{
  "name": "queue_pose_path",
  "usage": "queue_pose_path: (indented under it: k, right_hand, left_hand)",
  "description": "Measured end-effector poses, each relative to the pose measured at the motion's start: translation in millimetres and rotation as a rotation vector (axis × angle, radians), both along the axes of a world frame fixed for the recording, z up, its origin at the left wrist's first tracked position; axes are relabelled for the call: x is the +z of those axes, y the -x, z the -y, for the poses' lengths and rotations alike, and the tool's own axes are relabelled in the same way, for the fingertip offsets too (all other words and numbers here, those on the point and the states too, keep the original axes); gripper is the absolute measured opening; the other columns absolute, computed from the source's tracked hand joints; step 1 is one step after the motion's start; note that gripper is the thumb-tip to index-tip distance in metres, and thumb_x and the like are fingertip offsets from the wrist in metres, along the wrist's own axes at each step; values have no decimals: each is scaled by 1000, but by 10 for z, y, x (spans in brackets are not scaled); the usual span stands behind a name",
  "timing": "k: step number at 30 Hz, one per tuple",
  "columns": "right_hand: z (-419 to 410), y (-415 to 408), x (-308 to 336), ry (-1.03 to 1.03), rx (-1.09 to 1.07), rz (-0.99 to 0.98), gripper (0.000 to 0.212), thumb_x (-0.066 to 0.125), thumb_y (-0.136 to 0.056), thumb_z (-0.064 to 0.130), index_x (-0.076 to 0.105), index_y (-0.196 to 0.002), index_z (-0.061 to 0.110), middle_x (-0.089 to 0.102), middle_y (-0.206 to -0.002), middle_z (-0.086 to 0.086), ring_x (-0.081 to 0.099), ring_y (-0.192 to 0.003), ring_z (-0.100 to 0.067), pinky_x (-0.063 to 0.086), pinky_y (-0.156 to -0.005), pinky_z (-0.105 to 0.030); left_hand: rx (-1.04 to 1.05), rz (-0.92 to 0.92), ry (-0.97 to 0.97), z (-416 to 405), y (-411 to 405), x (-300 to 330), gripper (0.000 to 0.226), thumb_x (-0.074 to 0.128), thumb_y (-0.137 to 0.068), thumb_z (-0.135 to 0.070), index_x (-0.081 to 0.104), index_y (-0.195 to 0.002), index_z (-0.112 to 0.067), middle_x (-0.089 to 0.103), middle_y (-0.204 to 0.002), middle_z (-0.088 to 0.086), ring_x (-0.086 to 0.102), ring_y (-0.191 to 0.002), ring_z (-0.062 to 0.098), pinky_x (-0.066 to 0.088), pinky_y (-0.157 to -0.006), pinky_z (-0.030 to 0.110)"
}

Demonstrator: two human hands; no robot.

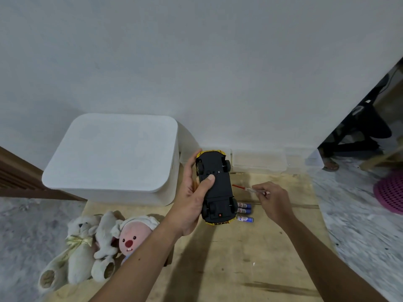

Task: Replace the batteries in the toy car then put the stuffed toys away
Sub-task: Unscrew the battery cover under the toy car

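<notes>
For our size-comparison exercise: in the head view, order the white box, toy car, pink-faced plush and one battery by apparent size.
1. white box
2. toy car and pink-faced plush: look alike, and the car is held up nearer the camera, so unranked
3. battery

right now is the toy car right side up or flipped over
Flipped over: the toy car shows its black underside and wheels to the camera, gripped in the left hand.
</notes>
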State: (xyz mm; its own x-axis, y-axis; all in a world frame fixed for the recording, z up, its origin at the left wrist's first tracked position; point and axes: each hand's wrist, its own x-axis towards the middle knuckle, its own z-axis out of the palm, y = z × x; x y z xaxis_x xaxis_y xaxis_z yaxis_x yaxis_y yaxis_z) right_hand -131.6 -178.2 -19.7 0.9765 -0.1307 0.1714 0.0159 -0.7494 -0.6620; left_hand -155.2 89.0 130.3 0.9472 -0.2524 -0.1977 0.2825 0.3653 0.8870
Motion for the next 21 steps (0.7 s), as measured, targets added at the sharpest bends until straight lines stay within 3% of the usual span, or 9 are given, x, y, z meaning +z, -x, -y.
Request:
queue_pose_path:
  k: [3,7,10,14,16,21]
  right_hand:
    - [-16,7,185,18,25,76,25,83,-80,-7,82,-98,10,78,-89,-3,66,-78,-16,58,-75,-39]
    - [27,15,454,-23,44,114,26,83,-84,-2,81,-105,11,77,-95,3,73,-78,-10,62,-74,-30]
    - [30,37,723,-165,15,68,22,80,-89,4,80,-110,11,78,-102,2,77,-83,-9,65,-78,-35]
    - [-47,80,1237,-522,-73,20,21,77,-92,4,79,-110,13,81,-98,4,77,-91,-7,62,-87,-27]
    - [-91,86,1472,-686,-80,54,23,76,-92,3,78,-114,10,82,-93,3,78,-90,-8,60,-85,-22]
    - [-254,27,2068,-1029,-88,185,34,78,-87,4,71,-120,6,78,-108,-14,75,-105,-24,59,-99,-35]
  left_hand:
    - [-6,16,-24,-41,-43,19,59,58,-105,-14,44,-147,-53,60,-148,3,71,-107,26,63,-85,48]
    - [-20,19,-75,-92,-82,92,66,51,-109,-11,36,-149,-62,75,-124,-5,73,-99,21,63,-81,42]
    - [-35,58,-96,-113,-92,158,67,55,-106,-11,39,-149,-60,69,-133,0,72,-104,23,62,-83,43]
    - [-53,122,-142,-120,-97,289,83,59,-102,5,33,-154,-54,72,-129,0,71,-101,24,63,-86,45]
    - [-65,132,-148,-140,-115,380,88,62,-100,8,32,-153,-55,72,-129,2,70,-101,29,62,-90,51]
    - [-62,98,-101,-248,-156,617,82,70,-91,-1,36,-147,-52,63,-139,21,63,-117,59,53,-94,76]
